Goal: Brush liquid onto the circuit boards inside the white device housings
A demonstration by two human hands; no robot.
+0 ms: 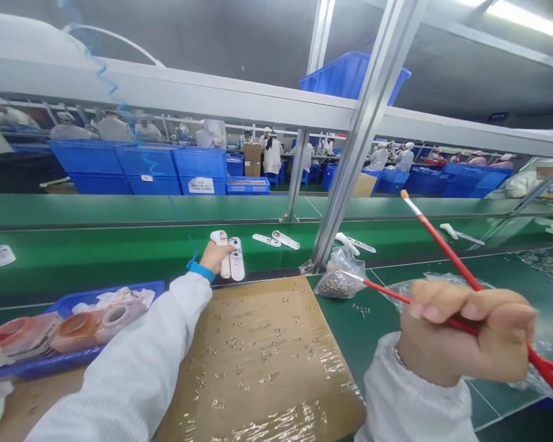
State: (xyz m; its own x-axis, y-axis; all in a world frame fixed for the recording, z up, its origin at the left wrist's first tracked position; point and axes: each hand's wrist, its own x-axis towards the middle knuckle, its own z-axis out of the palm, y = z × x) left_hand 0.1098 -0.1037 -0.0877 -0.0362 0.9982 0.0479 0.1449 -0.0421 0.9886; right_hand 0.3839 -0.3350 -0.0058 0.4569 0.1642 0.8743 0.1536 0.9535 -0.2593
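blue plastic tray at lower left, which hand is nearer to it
Left: the left hand is right of the tray and beyond it, at long white pieces; the right hand, holding red-handled brushes, is much farther right, past the brown cardboard.

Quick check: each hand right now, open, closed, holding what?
Left hand: closed on two white parts over the green belt; grip on each unclear.
Right hand: closed, holding two red-handled brushes.
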